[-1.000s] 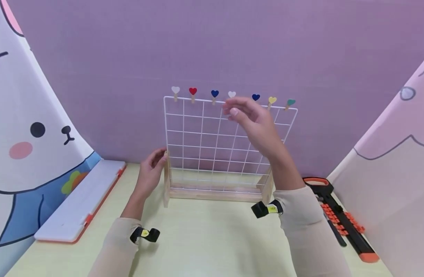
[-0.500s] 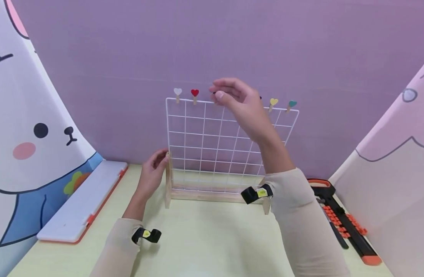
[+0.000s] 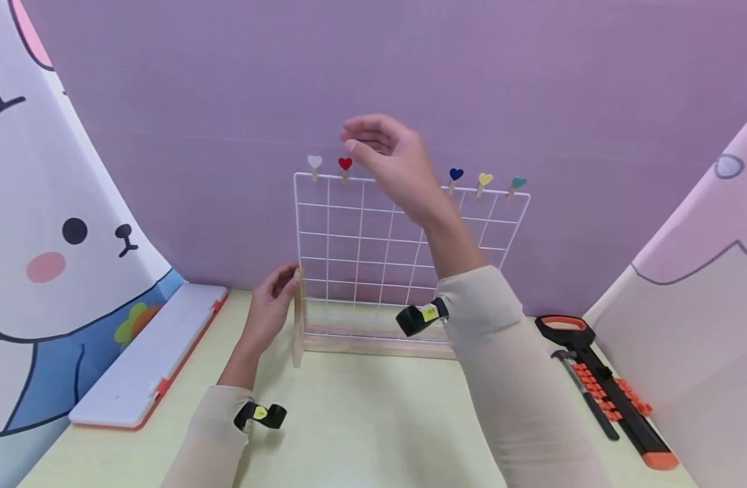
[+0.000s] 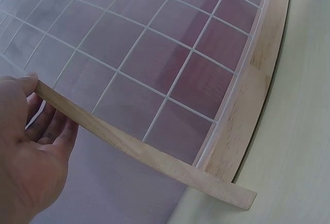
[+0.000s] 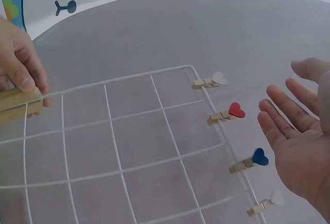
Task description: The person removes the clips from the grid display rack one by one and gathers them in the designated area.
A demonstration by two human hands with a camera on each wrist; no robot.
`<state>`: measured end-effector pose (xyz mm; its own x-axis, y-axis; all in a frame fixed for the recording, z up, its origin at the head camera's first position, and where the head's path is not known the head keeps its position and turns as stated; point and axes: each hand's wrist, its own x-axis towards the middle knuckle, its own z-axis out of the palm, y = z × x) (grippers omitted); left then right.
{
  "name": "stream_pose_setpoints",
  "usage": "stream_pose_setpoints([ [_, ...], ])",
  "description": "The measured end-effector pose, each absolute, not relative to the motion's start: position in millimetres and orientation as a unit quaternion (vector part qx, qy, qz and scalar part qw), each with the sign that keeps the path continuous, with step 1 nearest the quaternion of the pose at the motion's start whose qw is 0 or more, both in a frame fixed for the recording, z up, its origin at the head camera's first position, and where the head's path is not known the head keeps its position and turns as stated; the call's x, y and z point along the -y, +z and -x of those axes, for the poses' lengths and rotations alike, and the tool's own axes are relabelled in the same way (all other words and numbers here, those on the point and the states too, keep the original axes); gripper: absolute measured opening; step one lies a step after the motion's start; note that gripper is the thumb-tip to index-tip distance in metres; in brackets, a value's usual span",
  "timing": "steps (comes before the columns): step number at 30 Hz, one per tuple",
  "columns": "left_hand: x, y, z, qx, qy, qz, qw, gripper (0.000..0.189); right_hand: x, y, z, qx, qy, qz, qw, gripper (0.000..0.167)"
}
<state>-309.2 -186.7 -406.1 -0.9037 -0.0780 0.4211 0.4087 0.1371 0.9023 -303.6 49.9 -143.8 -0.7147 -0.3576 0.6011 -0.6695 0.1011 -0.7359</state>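
A white wire grid point(image 3: 359, 239) stands in a wooden stand with a side post point(image 4: 135, 147). My left hand point(image 3: 268, 308) grips the top of this post between thumb and fingers. Heart clothespins line the grid's top wire: a white clothespin point(image 5: 206, 83) at the left end, then a red clothespin point(image 5: 236, 110) and a blue clothespin point(image 5: 260, 157). Farther right are a yellow clothespin point(image 3: 485, 179) and a green clothespin point(image 3: 518, 183). My right hand point(image 3: 394, 163) hovers with loosely extended fingers above the top wire, near the red clothespin, holding nothing. In the head view it hides the middle clothespins.
A long white case with orange edges point(image 3: 150, 356) lies at the table's left. On the right lie a black-and-orange tool point(image 3: 617, 396) and a small hammer point(image 3: 583, 393). A purple backdrop point(image 3: 227, 81) rises behind the grid, with printed cloth at both sides.
My right hand has moved left and up along the row of clothespins, from the middle toward the red one. The left hand keeps its hold on the post.
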Motion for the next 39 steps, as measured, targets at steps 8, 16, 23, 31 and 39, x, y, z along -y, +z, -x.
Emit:
stream_pose_setpoints([
  [8, 181.3, -406.3, 310.2, 0.727, -0.652, 0.116, 0.182, 0.042, -36.8, -136.4, 316.4, 0.734, 0.58, -0.332, 0.116, 0.033],
  [16, 177.0, -405.1, 309.2, 0.724, -0.658, 0.116, 0.172, 0.041, -27.9, -136.4, 326.1, 0.739, 0.571, -0.341, 0.11, 0.031],
  [23, 174.7, -404.2, 310.0, 0.723, -0.659, 0.117, 0.17, 0.041, -21.2, -138.5, 334.0, 0.744, 0.57, -0.333, 0.107, 0.027],
  [31, 178.4, -405.2, 308.5, 0.729, -0.653, 0.12, 0.168, 0.042, -16.7, -142.6, 335.7, 0.772, 0.541, -0.322, 0.087, 0.026],
  [39, 182.1, -405.3, 307.0, 0.732, -0.649, 0.114, 0.174, 0.043, -8.8, -143.0, 335.6, 0.81, 0.487, -0.311, 0.098, 0.021],
])
